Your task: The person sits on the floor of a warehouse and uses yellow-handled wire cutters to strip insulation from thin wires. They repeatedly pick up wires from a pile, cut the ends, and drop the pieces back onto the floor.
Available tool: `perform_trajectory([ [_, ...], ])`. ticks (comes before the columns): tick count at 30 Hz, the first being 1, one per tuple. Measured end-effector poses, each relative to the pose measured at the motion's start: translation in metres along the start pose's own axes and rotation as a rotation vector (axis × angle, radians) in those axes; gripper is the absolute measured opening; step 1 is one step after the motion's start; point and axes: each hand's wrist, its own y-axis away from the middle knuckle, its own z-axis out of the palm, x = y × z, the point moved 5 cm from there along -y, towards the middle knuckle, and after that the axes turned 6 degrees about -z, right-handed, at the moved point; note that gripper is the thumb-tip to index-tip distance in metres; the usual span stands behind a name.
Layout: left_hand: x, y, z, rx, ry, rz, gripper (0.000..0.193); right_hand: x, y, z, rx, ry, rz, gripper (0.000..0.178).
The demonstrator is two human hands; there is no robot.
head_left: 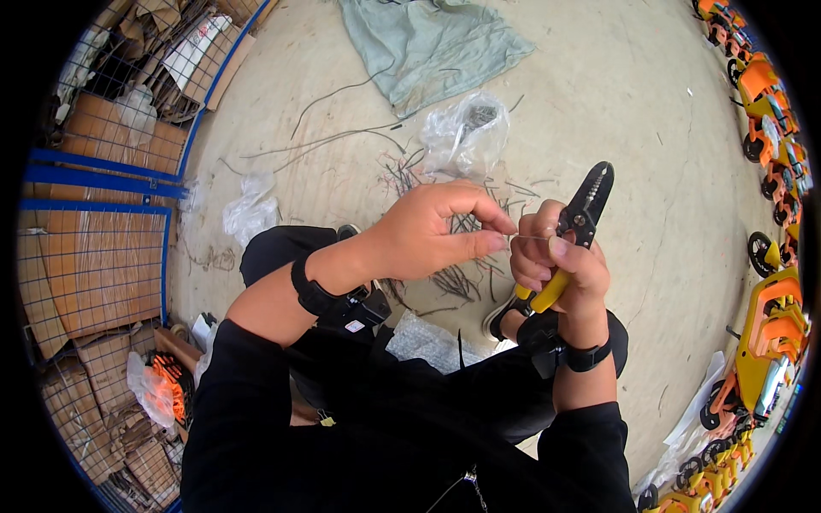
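My right hand (575, 272) is wrapped round a wire stripper (588, 205) with black jaws and yellow handles. Its toothed jaws point up and away from me. Between the thumb and fingers of that same hand lies a thin pale wire (532, 237), which runs across to the left. At the wire's other end, the thumb and forefinger of my left hand (423, 229) are pinched together on it. Below both hands, a loose heap of short dark cut wires (453, 282) is spread over the floor, partly hidden by my left hand.
Beyond the heap lie a clear plastic bag (466, 137) with dark bits inside and a grey-green cloth sack (436, 56). Longer wires (325, 137) trail leftward. Blue mesh cages (103, 282) of cardboard stand left; orange and yellow balance bikes (765, 342) line the right. Bubble wrap (423, 342) lies between my legs.
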Motion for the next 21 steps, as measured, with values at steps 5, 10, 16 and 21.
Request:
perform_trajectory([
  [5,-0.001,-0.001,0.0,-0.02,0.088,-0.102,0.016,-0.001,0.0,0.001,0.001,0.015,-0.001,0.018],
  [10,-0.006,-0.001,-0.001,0.005,0.175,-0.143,0.018,-0.001,0.0,0.001,0.004,0.029,-0.009,0.018],
  [16,-0.011,-0.002,-0.004,0.004,0.259,-0.219,0.017,-0.004,-0.001,-0.003,0.024,0.189,-0.078,0.016],
  [21,-0.012,-0.001,-0.013,0.111,0.305,-0.29,0.016,-0.01,-0.002,-0.017,0.146,0.714,-0.183,0.011],
])
